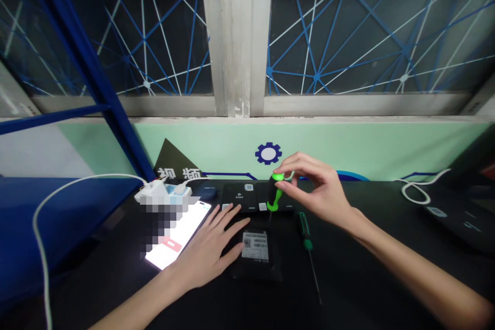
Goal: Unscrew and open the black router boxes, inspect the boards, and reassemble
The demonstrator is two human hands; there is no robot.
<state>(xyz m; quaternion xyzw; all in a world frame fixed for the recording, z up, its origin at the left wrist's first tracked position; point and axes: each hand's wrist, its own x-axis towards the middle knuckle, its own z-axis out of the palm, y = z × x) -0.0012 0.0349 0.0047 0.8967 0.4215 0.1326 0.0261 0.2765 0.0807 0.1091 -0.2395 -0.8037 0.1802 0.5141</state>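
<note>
My right hand [320, 191] pinches the top of a black and bright-green screwdriver [275, 195] between thumb and fingers. The screwdriver stands nearly upright, and its shaft points down at the far edge of a flat black device [257, 270]; whether the tip touches a screw is too small to tell. My left hand [218, 242] lies with fingers spread, the thumb and fingertips at the left side of that device. On the device is a white printed label [255, 246]. A second screwdriver [305, 229], green-handled with a long thin shaft, lies to the right.
Left of my left hand lies a lit phone [195, 224], partly pixelated. Behind it sit a power strip [181, 192] and a white charger [155, 188] with cables. Black boxes [240, 196] stand against the green wall. Another dark box [460, 224] and a white cable [415, 198] are at right.
</note>
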